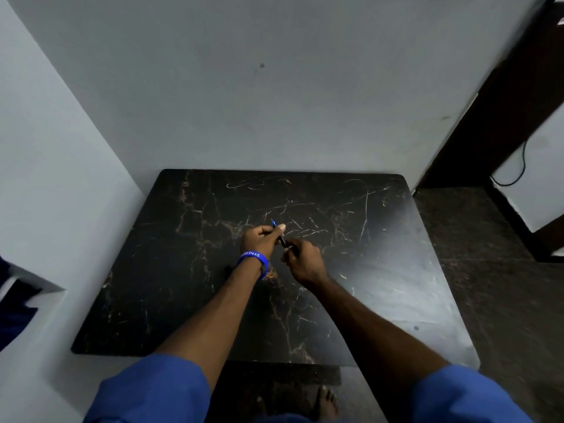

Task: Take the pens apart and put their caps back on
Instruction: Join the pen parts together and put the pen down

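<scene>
Blue sleeves [152, 389] nearest, L hand [259, 239] & R hand [300, 259] clamped on pen [282, 239], mid table [396, 270], wide bare margins.

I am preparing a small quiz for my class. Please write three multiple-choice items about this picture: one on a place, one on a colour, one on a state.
1. Where is the pen?
A. in a drawer
B. held over the table
C. on the floor

2. What colour is the wristband?
A. red
B. yellow
C. blue

3. How are the hands?
A. both closed on the pen
B. both flat on the table
C. one behind the back

Answers: 1 B, the pen sits between the hands above the dark top. 2 C, blue band on the left wrist. 3 A, left hand and right hand grip its two ends.
</scene>
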